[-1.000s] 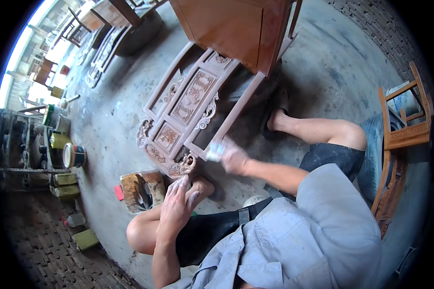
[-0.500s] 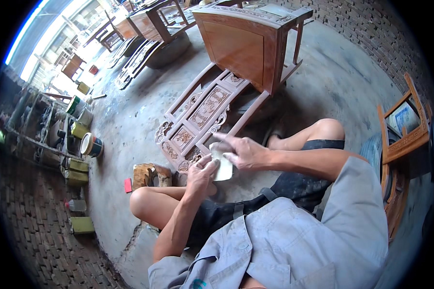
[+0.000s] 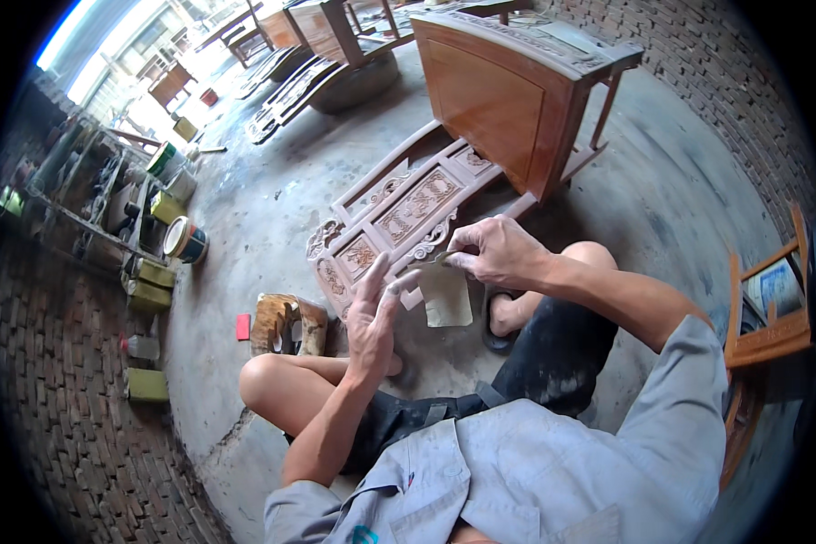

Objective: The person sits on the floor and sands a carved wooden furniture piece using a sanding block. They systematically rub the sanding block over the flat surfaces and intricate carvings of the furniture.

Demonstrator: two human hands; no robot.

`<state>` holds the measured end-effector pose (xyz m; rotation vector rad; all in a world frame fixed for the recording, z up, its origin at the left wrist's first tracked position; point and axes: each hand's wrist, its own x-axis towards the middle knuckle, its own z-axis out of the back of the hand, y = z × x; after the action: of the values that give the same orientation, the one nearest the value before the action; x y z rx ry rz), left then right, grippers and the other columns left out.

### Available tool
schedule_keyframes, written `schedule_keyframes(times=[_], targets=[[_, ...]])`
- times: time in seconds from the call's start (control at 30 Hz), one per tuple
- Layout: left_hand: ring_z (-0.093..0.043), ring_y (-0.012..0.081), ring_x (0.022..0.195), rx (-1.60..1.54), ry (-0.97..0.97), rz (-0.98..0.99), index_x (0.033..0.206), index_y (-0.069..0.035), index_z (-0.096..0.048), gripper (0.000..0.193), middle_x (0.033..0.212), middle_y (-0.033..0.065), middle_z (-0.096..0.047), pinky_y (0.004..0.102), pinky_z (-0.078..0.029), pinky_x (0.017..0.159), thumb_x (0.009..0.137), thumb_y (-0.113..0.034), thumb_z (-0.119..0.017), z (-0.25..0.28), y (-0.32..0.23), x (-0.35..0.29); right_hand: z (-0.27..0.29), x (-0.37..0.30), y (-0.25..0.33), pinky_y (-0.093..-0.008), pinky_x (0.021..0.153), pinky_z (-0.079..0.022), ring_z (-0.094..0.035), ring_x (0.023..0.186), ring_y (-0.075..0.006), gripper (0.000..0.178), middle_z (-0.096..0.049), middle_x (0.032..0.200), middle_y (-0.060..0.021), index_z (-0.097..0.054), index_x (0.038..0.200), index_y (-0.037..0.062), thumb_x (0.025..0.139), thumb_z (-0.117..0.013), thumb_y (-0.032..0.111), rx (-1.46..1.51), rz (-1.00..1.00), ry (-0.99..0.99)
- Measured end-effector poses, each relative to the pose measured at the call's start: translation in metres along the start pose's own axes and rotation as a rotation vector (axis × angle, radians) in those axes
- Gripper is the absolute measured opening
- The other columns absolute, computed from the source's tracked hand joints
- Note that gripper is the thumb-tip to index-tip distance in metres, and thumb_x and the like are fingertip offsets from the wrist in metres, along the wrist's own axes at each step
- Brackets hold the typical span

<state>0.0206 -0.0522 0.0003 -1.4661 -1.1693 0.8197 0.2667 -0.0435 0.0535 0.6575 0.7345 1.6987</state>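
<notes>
A pale, yellowish sheet of sandpaper [image 3: 447, 297] hangs from my right hand [image 3: 503, 254], its top edge pinched between thumb and fingers. Dust whitens the fingertips of both hands. My left hand [image 3: 370, 322] is raised just left of the sheet, fingers stretched and thumb apart, with nothing in it. Beyond my hands lies a carved wooden chair [image 3: 494, 109], tipped over so that its carved back panel [image 3: 417, 207] reaches toward me. Pale dust covers that back, while the seat board is smooth reddish brown.
A hollow wooden stump [image 3: 313, 328] stands by my left knee, with a red pad [image 3: 243, 326] on the floor beside it. Buckets [image 3: 186, 240] and tins [image 3: 150, 290] line the left brick wall. Another wooden chair [image 3: 771, 308] is at my right. More furniture [image 3: 322, 36] stands far back.
My left hand has come off the sandpaper and opened. My right hand has shifted up and right, now pinching the sheet by its top edge. The view has swung slightly left.
</notes>
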Motion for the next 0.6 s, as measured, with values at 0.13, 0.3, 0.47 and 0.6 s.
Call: schedule_keyframes(times=[0.13,0.3,0.47,0.6], targets=[[-0.065,0.0249,0.127,-0.153,0.181,0.241,0.144,0.007,-0.056,0.045,0.135,0.0159,-0.069,0.0404,-0.05,0.11,0.111,-0.023,-0.055,-0.004,-0.004,0.051,0.01,0.029,-0.017,-0.0403,0.078,-0.058,-0.076,0.081,-0.029,0.022,-0.075,0.085,-0.022,-0.076,0.106,-0.0018,0.101,-0.066,0.017,0.203,0.034,0.098],[-0.066,0.0239,0.122,-0.248,0.307,0.453,0.14,0.004,-0.06,0.046,0.132,0.0149,-0.07,0.0418,-0.05,0.11,0.109,-0.03,-0.059,0.017,-0.002,0.106,0.013,0.065,-0.043,-0.0355,0.077,-0.057,-0.071,0.08,-0.017,0.032,-0.075,0.089,-0.011,-0.072,0.115,-0.0017,0.109,-0.061,0.027,0.483,0.011,0.207],[-0.066,0.0268,0.126,-0.28,0.269,0.373,0.141,0.004,-0.06,0.052,0.137,0.015,-0.069,0.0455,-0.047,0.114,0.106,-0.035,-0.063,0.024,-0.006,0.154,0.002,0.109,-0.064,-0.0299,0.068,-0.058,-0.069,0.076,-0.0109,0.031,-0.075,0.089,-0.0077,-0.073,0.118,-0.0019,0.106,-0.061,0.024,0.508,0.043,0.305],[-0.065,0.0278,0.128,-0.2,0.334,0.466,0.146,0.005,-0.056,0.057,0.144,0.0171,-0.065,0.0472,-0.048,0.115,0.105,-0.034,-0.064,0.037,0.009,0.184,-0.025,0.139,-0.098,-0.0291,0.059,-0.056,-0.068,0.064,-0.0107,0.028,-0.075,0.081,-0.0062,-0.075,0.112,-0.0023,0.104,-0.063,0.021,0.571,-0.068,0.318]])
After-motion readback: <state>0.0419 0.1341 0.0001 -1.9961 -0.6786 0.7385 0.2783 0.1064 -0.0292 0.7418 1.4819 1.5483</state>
